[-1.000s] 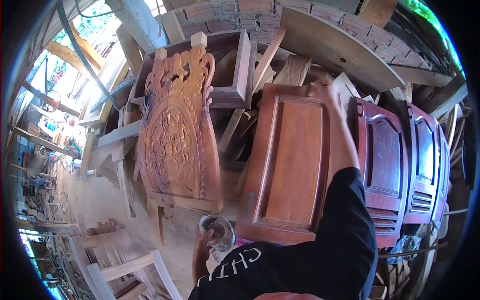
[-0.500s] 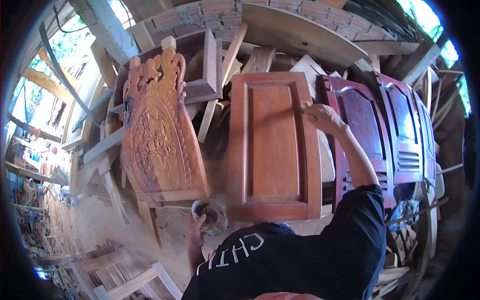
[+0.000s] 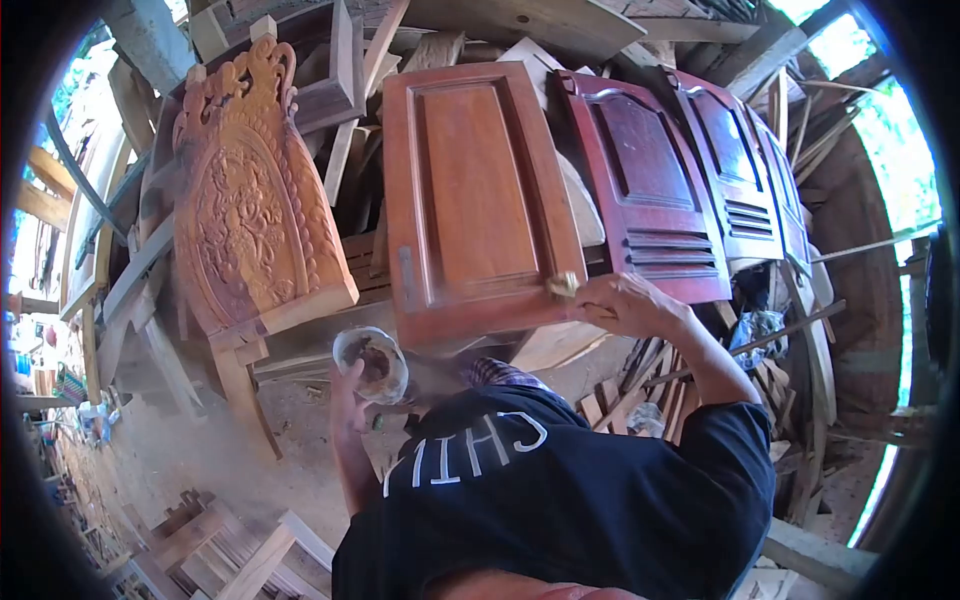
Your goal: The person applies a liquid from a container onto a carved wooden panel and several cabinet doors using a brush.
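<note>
My right hand [image 3: 632,306] is closed around a paintbrush [image 3: 566,284], its pale bristles at the lower right corner of a reddish-brown wooden panel door [image 3: 478,190]. The door leans back, with a raised centre panel inside a moulded frame. In my left hand [image 3: 348,393] is a whitish bowl [image 3: 396,380], tilted toward me below the door's lower left corner, with dark brown matter inside. My left thumb hooks over its rim. Left of the door stands a carved wooden panel [image 3: 245,215] with a scrolled top.
Dark red louvred door panels [image 3: 655,170] lean to the right. Wood scraps [image 3: 625,400] and a crumpled plastic bag [image 3: 757,330] lie below them. A wooden frame [image 3: 262,560] is on the floor at lower left. A long board [image 3: 560,25] crosses the back.
My right hand has moved the brush down the door's right side, from the upper part to the bottom corner. The bowl stays in my left hand. The whole view has shifted.
</note>
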`<move>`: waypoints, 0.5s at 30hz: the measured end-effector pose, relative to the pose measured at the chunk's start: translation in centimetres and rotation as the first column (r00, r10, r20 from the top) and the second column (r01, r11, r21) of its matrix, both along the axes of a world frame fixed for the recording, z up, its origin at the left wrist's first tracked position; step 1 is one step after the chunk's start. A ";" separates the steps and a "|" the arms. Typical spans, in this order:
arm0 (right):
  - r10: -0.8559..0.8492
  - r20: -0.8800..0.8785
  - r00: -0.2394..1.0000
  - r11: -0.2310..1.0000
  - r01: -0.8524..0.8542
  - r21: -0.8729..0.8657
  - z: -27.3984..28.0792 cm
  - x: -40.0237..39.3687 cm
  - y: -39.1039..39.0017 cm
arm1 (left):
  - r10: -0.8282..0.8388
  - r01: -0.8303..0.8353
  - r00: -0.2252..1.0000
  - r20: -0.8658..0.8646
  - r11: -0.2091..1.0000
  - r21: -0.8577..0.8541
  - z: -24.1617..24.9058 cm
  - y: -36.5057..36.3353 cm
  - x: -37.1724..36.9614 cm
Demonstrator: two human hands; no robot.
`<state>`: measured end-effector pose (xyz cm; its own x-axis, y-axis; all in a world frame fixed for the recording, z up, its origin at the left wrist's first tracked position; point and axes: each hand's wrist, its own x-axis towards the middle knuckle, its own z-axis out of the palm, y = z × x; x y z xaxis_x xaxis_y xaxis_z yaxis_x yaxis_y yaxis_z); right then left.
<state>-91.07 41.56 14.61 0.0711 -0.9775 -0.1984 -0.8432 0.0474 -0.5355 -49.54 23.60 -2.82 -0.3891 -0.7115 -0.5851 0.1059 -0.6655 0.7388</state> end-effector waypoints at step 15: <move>-0.370 0.193 0.909 0.873 0.411 -0.262 -5.0 18.2 -6.9 | -0.040 0.041 0.999 0.016 0.998 -0.055 0.8 6.6 3.3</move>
<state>-72.88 34.67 9.59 -0.3227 -0.9430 0.0820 -0.7085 0.1832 -0.6815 -46.26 30.22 -2.03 -0.4099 -0.7269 -0.5510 0.0684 -0.6269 0.7761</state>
